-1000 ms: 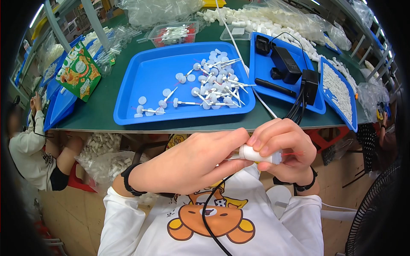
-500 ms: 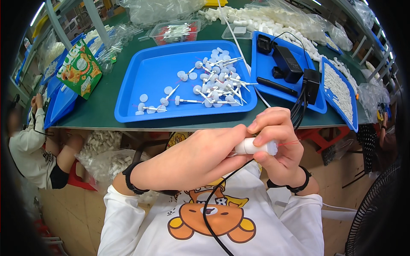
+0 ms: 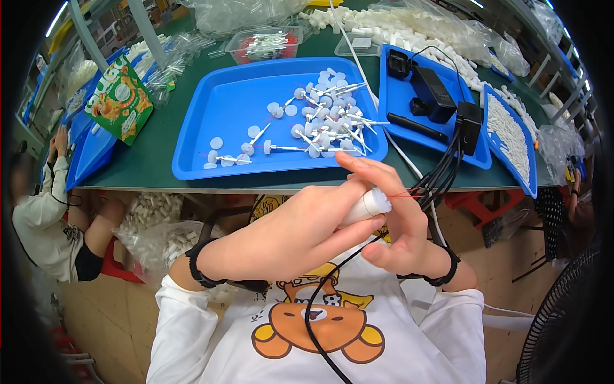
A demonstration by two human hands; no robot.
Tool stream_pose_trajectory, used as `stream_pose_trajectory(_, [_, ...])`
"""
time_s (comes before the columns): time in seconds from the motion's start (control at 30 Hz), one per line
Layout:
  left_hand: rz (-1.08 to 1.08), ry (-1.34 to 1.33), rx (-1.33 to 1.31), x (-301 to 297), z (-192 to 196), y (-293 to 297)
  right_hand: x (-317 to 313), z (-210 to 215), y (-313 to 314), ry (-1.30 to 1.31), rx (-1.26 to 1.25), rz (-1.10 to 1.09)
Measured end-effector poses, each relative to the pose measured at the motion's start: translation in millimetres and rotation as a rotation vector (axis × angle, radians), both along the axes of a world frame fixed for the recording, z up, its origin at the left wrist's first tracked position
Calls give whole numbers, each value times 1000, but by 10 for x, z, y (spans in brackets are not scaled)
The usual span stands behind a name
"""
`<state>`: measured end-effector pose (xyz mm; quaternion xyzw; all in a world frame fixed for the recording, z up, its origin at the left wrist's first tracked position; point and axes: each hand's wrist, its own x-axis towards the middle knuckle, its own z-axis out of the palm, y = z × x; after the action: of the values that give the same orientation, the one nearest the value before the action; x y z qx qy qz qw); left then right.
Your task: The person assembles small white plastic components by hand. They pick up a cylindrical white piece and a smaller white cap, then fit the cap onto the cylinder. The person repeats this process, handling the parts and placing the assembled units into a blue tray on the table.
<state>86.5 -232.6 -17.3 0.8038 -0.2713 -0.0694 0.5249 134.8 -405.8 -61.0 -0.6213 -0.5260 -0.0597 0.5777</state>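
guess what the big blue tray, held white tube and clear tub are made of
Blue tray: likely plastic, smooth, slightly glossy, with rounded moulded corners.
White tube: probably plastic, satin-looking, evenly coloured.
Clear tub: seemingly plastic, shiny; red contents show through its wall.

The tray (image 3: 224, 105) is sitting on the surface (image 3: 144, 169), a tub (image 3: 240, 54) standing behind, a pouch (image 3: 121, 102) standing left, another tray (image 3: 398, 99) lying right; in front, a cylinder (image 3: 367, 208) is sitting between left hand (image 3: 313, 224) and right hand (image 3: 411, 230).
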Motion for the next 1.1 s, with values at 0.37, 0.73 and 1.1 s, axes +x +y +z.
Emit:
stream_pose_trajectory(0.37, [41, 198, -72, 91, -133, -83, 36, -58, 5, -14, -135, -64])
stream_pose_trajectory(0.73, [8, 315, -420, 124, -278, -192, 1, -35, -56, 183, -168, 43])
stream_pose_trajectory(1.1, [37, 667, -590, -7, -592, -309, -209, -210, -99, 704, -276, 98])
